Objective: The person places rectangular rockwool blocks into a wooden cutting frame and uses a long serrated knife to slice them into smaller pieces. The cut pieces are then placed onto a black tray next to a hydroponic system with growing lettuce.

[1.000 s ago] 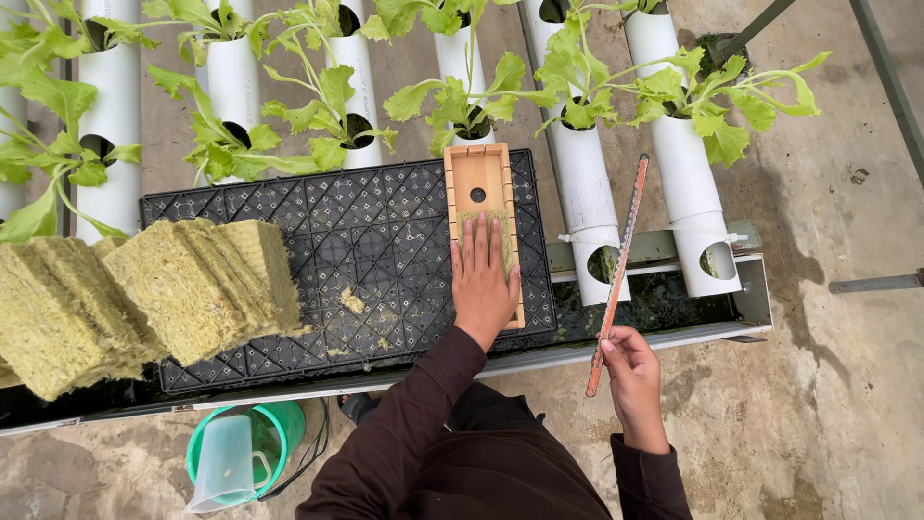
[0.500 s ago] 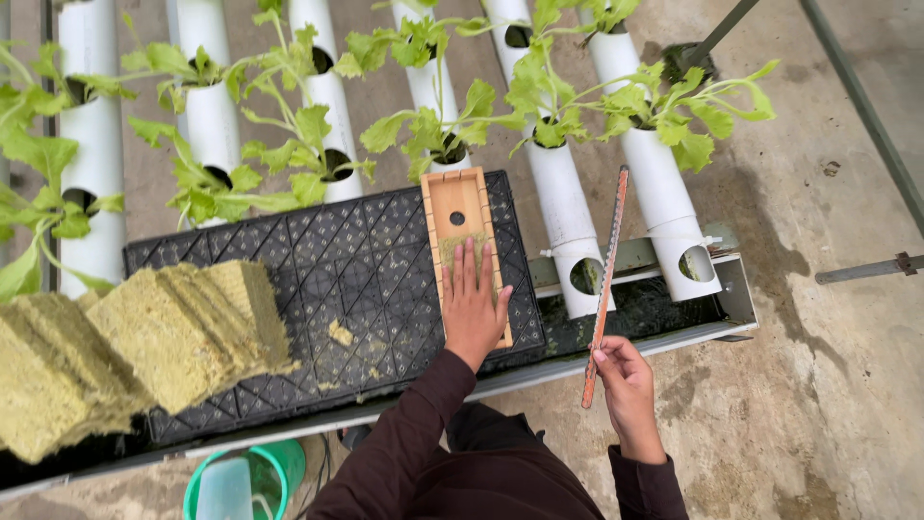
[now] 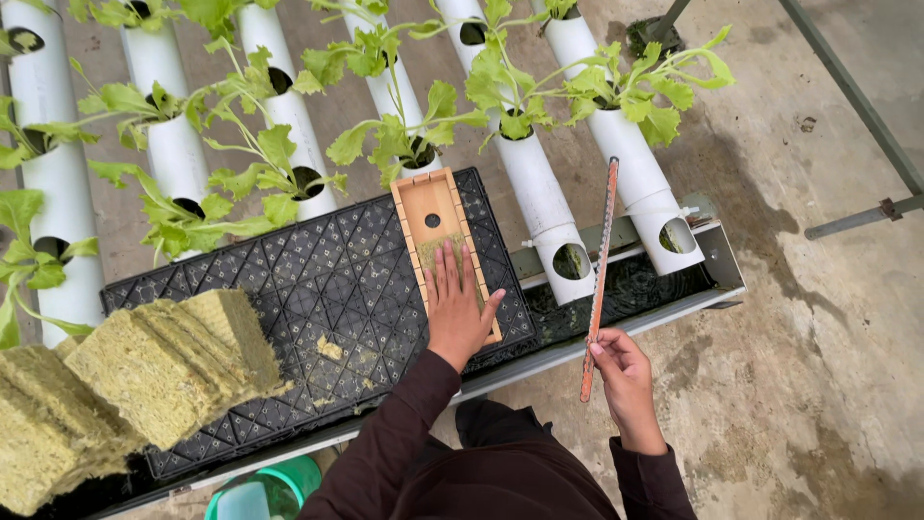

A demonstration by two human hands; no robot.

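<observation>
Black plastic, moulded into a flat latticed tray (image 3: pixel 289 289), is taken as the landmark, laid across the near ends of the white pipes. On the right-hand part of the tray a long, narrow wooden box with raised sides and a round hole in its floor (image 3: pixel 432 214) is set lengthwise, pointing away from the person. The left hand (image 3: pixel 458 306) is laid flat, palm down and fingers spread, over the near half of this box, where a slab of yellowish fibrous material is pressed beneath the fingertips; nothing is gripped by it. To the right of the tray, past its edge, the right hand (image 3: pixel 622 364) is closed around the lower end of a long, thin reddish-orange saw blade (image 3: pixel 599 274), which is held nearly upright along the pipes; the two hands are kept well apart. On the left part of the tray, fanned blocks of yellow-brown rockwool (image 3: pixel 144 371) are stacked, and a small crumb of the same material (image 3: pixel 330 349) is left near the tray's middle. Beyond the tray, white round plastic pipes (image 3: pixel 539 197) with leafy green lettuce seedlings (image 3: pixel 404 135) in their holes are ranged. Below the tray's near edge a green bucket (image 3: pixel 284 481) is partly seen.
</observation>
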